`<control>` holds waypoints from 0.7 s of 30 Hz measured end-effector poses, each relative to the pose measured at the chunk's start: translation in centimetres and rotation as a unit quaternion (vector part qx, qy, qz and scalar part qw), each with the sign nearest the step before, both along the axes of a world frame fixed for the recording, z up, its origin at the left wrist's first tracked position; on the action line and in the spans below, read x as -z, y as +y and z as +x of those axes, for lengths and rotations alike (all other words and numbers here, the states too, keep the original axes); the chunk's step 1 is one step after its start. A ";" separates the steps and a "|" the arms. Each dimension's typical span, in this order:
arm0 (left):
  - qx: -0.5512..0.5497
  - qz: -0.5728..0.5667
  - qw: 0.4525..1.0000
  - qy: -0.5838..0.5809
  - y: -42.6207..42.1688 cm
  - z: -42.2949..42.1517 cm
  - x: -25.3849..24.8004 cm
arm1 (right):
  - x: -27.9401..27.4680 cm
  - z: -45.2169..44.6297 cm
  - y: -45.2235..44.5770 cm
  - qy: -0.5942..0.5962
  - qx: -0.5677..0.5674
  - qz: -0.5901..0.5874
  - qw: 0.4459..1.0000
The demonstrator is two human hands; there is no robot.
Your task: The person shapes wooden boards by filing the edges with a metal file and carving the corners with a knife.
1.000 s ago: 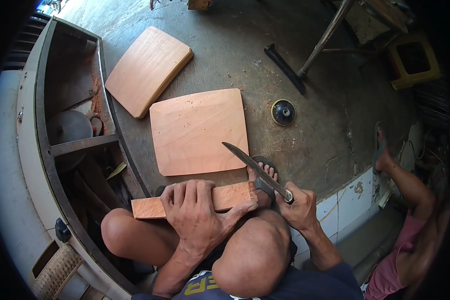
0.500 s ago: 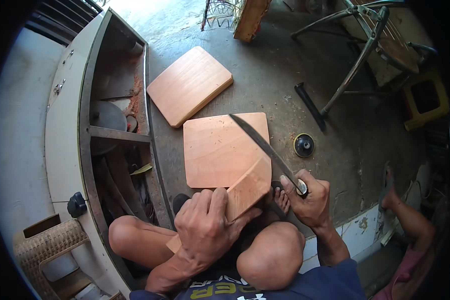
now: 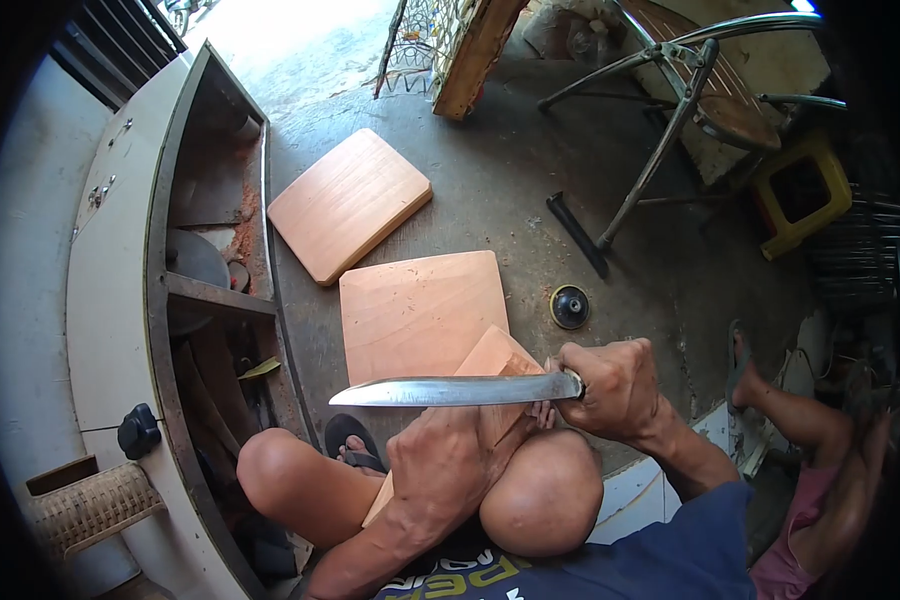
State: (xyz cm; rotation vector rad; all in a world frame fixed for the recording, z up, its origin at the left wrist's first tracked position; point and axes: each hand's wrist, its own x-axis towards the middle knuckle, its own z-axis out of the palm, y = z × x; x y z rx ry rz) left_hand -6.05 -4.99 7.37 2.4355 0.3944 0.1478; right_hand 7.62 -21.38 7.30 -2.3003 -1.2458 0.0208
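My left hand (image 3: 435,460) is closed around a pale wooden block (image 3: 492,352) that slants up from between my knees. In my right hand (image 3: 610,388), closed on its handle, is a long knife (image 3: 450,390). The blade runs sideways across the view, tip to the left, and passes over the block and just above my left hand. Whether its edge touches the wood I cannot tell. Beyond the block a rectangular wooden board (image 3: 420,310) lies flat on the floor. A second wooden board (image 3: 350,205) rests farther back, turned at an angle.
A sanding pad (image 3: 569,307) and a black bar (image 3: 576,235) lie on the floor at right. Behind them stand a metal-framed chair (image 3: 670,95) and a yellow stool (image 3: 805,235). An open-fronted cabinet (image 3: 220,290) lines the left. Another person's leg (image 3: 805,420) is at right.
The knife has swung from pointing away up-left to lying across the block, tip leftward. My right hand has turned with it. The view has shifted slightly; my left hand keeps its hold.
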 end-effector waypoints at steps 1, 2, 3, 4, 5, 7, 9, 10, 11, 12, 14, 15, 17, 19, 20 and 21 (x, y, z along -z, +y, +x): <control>0.002 -0.005 1.000 -0.003 -0.1 0.0 0.1 | 0.1 0.3 -0.2 -0.006 -0.006 -0.028 1.000; 0.012 0.014 1.000 -0.008 -0.1 -0.1 0.2 | 0.3 0.6 -0.4 -0.011 -0.012 -0.054 0.998; 0.022 0.034 0.999 -0.011 0.0 -0.1 0.2 | 0.5 0.7 -0.5 -0.011 -0.010 -0.057 0.998; 0.023 0.031 0.999 -0.010 0.0 -0.1 0.0 | 0.6 0.7 -0.6 0.000 -0.019 -0.051 0.998; 0.024 0.029 0.999 0.017 0.0 0.1 -0.4 | 0.7 0.8 -0.6 0.010 -0.028 -0.045 0.999; 0.025 0.026 0.998 0.044 0.1 0.3 -0.5 | 0.6 1.1 -0.5 0.003 -0.028 -0.054 0.998; 0.039 0.026 0.997 0.057 0.2 0.3 -0.2 | 0.8 1.2 -0.5 0.001 -0.029 -0.063 0.998; 0.040 0.025 0.997 0.059 0.2 0.3 0.0 | 0.9 1.2 -0.5 0.007 -0.028 -0.064 0.998; 0.043 0.030 0.998 0.046 0.2 0.4 0.2 | 1.0 1.3 -0.4 0.013 -0.026 -0.065 0.997; 0.045 0.035 0.998 0.034 0.2 0.4 0.3 | 1.1 1.4 -0.4 0.015 -0.025 -0.066 0.997; 0.047 0.045 0.998 0.007 0.2 0.5 0.6 | 1.2 1.5 -0.4 0.019 -0.028 -0.066 0.997; 0.049 0.057 0.997 -0.023 0.1 0.5 0.7 | 1.3 1.6 -0.4 0.022 -0.029 -0.068 0.997; 0.050 0.062 0.996 -0.032 0.0 0.4 0.8 | 1.3 1.8 -0.6 0.012 -0.028 -0.079 0.996; 0.053 0.068 0.995 -0.043 -0.1 0.3 0.7 | 2.0 2.3 -1.1 -0.008 -0.006 -0.073 0.997; 0.042 0.061 0.997 -0.017 0.0 0.2 0.7 | 2.5 2.4 -1.4 -0.028 0.011 -0.064 0.998; 0.027 0.056 0.998 0.005 -0.1 0.3 0.9 | 3.0 2.5 -1.6 -0.021 0.025 -0.064 0.997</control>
